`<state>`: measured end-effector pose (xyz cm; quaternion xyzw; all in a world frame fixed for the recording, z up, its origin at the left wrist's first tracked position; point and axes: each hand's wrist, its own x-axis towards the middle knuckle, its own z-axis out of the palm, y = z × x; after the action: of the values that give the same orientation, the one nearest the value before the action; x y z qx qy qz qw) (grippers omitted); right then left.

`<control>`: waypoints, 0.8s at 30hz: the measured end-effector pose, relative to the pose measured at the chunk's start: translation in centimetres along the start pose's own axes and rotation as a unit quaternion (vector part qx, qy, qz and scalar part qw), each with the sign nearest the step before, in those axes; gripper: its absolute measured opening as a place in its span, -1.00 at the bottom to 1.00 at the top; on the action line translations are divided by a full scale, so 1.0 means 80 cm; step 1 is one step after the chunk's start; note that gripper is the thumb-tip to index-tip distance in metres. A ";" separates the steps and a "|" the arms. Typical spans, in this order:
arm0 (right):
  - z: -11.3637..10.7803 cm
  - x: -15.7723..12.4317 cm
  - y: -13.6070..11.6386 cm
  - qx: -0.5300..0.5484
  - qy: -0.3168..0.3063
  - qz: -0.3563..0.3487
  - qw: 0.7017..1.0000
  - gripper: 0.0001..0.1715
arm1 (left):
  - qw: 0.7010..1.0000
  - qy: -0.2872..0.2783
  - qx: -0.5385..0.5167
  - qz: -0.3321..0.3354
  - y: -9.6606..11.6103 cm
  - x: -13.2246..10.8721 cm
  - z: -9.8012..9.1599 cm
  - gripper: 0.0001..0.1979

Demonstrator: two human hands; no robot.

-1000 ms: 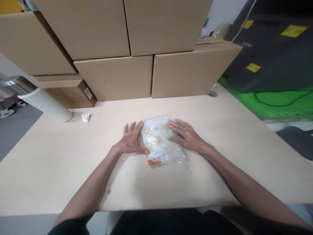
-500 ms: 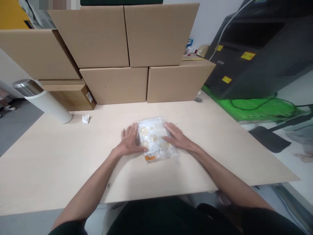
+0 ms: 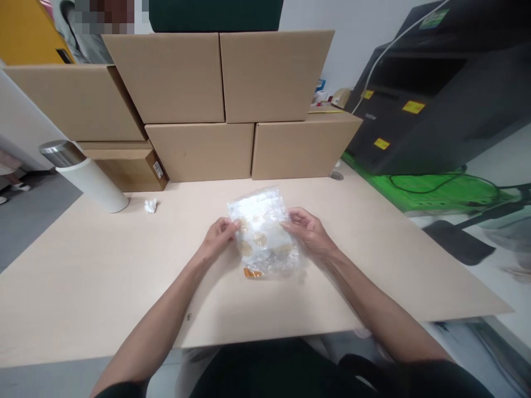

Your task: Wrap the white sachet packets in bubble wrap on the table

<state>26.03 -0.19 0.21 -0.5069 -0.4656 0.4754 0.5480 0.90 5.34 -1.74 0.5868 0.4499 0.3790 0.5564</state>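
In front of me, over the middle of the pale wooden table (image 3: 136,282), is a clear plastic packet (image 3: 265,235) with a whitish inside, round golden patches and an orange mark at its lower left corner. My left hand (image 3: 219,235) pinches its left edge between thumb and fingers. On the opposite edge, my right hand (image 3: 309,229) grips it with the thumb on top and the fingers curled. The packet's far end looks slightly raised; what lies under it is hidden.
Stacked cardboard boxes (image 3: 199,152) wall off the table's back. A white bottle with a steel lid (image 3: 93,182) stands at left, beside a crumpled white scrap (image 3: 150,205). To the right are a large black machine (image 3: 415,110) and a green surface (image 3: 435,188). Part of a person shows behind the boxes.
Both hands have gone from lying spread flat on the packet's sides to pinching its edges. The packet's far end has risen a little. The head view has tilted slightly upward.
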 end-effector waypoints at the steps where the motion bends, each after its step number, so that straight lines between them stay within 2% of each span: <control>1: 0.003 0.000 -0.005 0.024 -0.017 0.007 1.000 -0.51 | 0.999 -0.009 -0.032 0.002 0.005 -0.001 0.000 -0.52; 4: 0.015 0.005 -0.011 0.104 -0.072 0.043 0.991 -0.50 | 0.997 -0.013 -0.071 0.001 0.018 -0.006 0.000 -0.52; 6: 0.025 0.009 -0.007 0.153 -0.073 0.055 0.984 -0.52 | 0.996 -0.013 -0.083 0.005 0.023 -0.009 0.000 -0.52; 10: 0.041 0.011 0.009 0.189 -0.067 0.080 0.977 -0.58 | 0.997 -0.038 -0.071 0.017 0.019 -0.006 0.000 -0.24; 12: 0.042 0.010 0.015 0.178 -0.080 0.095 0.976 -0.62 | 0.999 -0.021 -0.029 0.000 0.011 -0.003 -0.001 -0.13; 15: 0.039 0.009 0.020 0.151 -0.097 0.097 0.979 -0.65 | 0.996 0.052 0.077 -0.011 0.006 -0.007 0.004 -0.04; 17: 0.039 0.008 0.020 0.131 -0.103 0.078 0.983 -0.62 | 0.977 0.079 0.190 0.056 0.010 -0.020 0.016 -0.07; 18: 0.040 0.006 0.018 0.119 -0.104 0.060 0.986 -0.59 | 0.959 0.071 0.250 0.108 0.014 -0.029 0.025 -0.10; 21: 0.049 0.000 0.012 0.075 -0.107 -0.016 0.991 -0.51 | 0.895 -0.014 0.372 0.247 0.028 -0.061 0.060 -0.04; 24: 0.057 -0.007 0.006 0.041 -0.113 -0.066 0.991 -0.57 | 0.854 -0.080 0.422 0.292 0.037 -0.085 0.088 0.00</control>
<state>21.39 -0.20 -0.08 -0.3957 -0.5371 0.5110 0.5420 5.75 -3.26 0.94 0.8981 0.3283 0.2493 0.1531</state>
